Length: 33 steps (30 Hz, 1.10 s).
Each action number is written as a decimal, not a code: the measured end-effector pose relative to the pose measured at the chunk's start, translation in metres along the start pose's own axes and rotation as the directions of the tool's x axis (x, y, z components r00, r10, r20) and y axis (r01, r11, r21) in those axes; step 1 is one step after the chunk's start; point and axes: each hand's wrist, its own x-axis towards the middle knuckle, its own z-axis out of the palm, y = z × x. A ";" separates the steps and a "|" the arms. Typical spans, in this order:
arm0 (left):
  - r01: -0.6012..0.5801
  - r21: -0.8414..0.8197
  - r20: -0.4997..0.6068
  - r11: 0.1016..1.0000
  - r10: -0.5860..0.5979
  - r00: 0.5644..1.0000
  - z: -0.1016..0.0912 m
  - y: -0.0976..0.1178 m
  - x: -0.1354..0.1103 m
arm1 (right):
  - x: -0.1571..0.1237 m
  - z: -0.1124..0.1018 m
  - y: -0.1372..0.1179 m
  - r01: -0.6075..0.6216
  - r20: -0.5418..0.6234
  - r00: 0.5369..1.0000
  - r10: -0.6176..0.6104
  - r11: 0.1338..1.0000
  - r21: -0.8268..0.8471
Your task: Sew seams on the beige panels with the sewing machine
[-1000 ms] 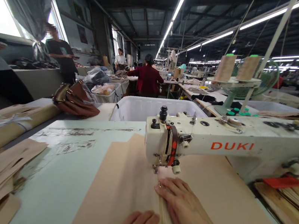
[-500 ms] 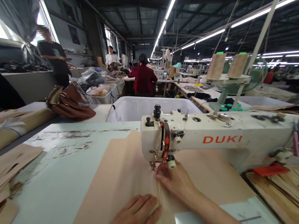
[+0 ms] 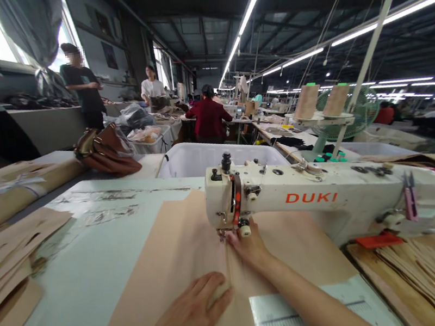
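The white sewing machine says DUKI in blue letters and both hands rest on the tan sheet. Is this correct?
Not quite: the head view shows red DUKI letters on the sewing machine. The left hand and right hand do rest on the tan sheet.

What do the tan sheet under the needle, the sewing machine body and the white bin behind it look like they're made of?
Tan sheet: thin and matte, holds a crisp fold ridge; faux leather or stiff lining, cannot tell which. Sewing machine: probably cream-painted metal, smooth with a slight sheen. White bin: likely plastic, with milky, faintly translucent walls.
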 end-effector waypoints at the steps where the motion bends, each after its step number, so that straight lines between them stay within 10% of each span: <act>1: 0.000 -0.014 -0.016 1.000 0.000 1.000 0.002 0.000 -0.001 | -0.004 -0.005 0.001 0.028 0.013 1.000 -0.028 1.000 0.009; 11: 0.019 -0.006 -0.010 1.000 -0.019 1.000 -0.004 -0.011 0.012 | -0.035 -0.014 0.011 0.290 0.051 0.955 -0.292 0.956 0.042; 17: 0.106 -0.039 0.104 0.994 -0.101 0.989 0.001 -0.029 0.024 | -0.037 -0.015 0.010 0.298 0.009 0.954 -0.299 0.953 0.063; 33: 0.057 -0.160 -0.050 0.985 -0.066 0.997 0.027 -0.055 0.034 | -0.041 -0.023 0.007 0.292 -0.027 0.956 -0.293 0.936 0.198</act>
